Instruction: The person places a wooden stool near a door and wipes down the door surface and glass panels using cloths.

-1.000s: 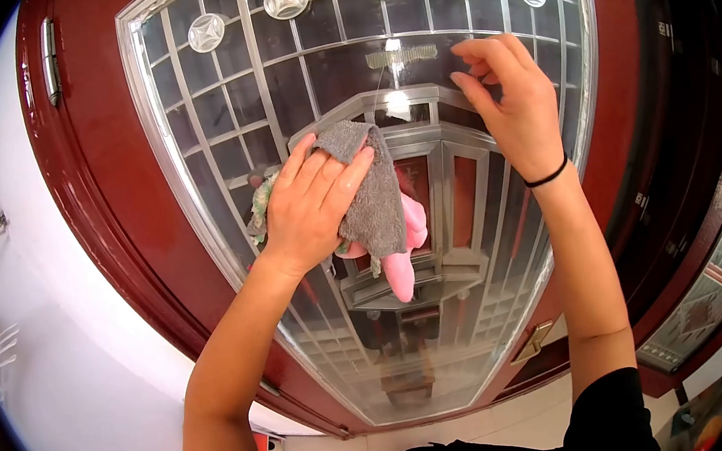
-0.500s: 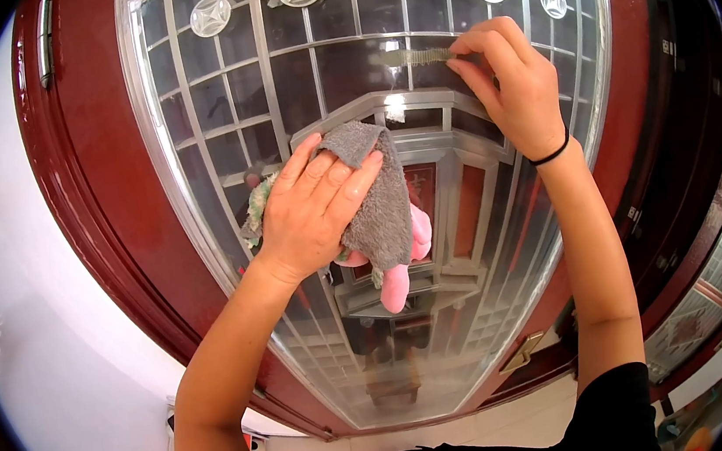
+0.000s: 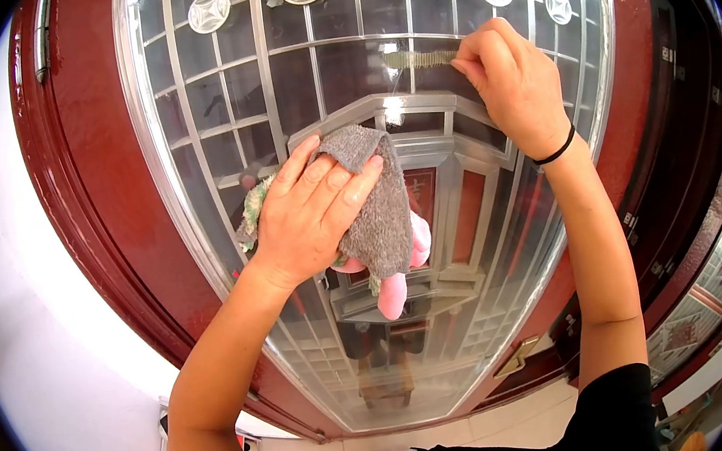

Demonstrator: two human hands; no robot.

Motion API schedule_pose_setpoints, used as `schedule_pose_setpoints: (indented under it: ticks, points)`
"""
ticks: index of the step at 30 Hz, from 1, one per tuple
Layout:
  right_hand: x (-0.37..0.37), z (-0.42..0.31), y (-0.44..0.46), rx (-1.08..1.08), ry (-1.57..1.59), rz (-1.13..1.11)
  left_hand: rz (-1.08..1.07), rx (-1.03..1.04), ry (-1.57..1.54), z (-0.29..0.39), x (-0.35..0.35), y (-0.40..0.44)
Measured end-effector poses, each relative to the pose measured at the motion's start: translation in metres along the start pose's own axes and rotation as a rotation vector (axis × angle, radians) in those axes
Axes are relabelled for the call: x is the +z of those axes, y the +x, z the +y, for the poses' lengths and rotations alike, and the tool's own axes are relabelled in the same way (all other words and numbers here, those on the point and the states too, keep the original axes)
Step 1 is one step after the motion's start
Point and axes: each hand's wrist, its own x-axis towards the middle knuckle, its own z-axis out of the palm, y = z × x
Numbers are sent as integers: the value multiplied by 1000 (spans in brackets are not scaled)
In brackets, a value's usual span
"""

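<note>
My left hand (image 3: 311,209) lies against a grey cloth (image 3: 377,215), its fingers partly under the folded top edge, at the glass panel (image 3: 293,83) of a red door. Pink fabric (image 3: 393,296) and a patterned green piece (image 3: 255,206) show from under the cloth and hand. Higher up on the right, my right hand (image 3: 509,87) is closed in a pinch at the right end of a greenish strip (image 3: 421,59) on the glass. A black band circles the right wrist.
The red door frame (image 3: 102,147) surrounds the glass. A brass handle (image 3: 517,357) sits at the lower right. White wall (image 3: 48,346) stands at the left, pale floor tiles (image 3: 384,445) below, and a second decorated door panel (image 3: 712,303) at the far right.
My right hand has moved from beside the strip onto its right end, its fingers closing from a looser pose. The left hand and cloth stay nearly in place, while the view has shifted slightly.
</note>
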Motion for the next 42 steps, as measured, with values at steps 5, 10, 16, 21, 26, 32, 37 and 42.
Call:
schedule_pose_setpoints:
  ticks: [5,10,16,21,26,32,37,42]
  points:
    - [1,-3,-3,85,126,57,1,4,25,1,1,0]
    - [2,-13,1,-24,80,47,-2,2,30,1,0,0]
    - [-2,-14,8,-120,-59,-22,-6,7,39,0,1,-1]
    - [4,-11,7,-91,-47,-13,-5,-3,15,0,-1,-1]
    - [0,-24,8,56,112,7,-22,-7,19,1,-1,-1]
    - [-1,-27,14,65,32,-65,-2,3,33,1,0,-1]
    - [2,-26,16,62,-44,-126,7,1,27,0,1,-2]
    - [-2,-35,25,57,236,-166,-2,1,33,0,-1,-1]
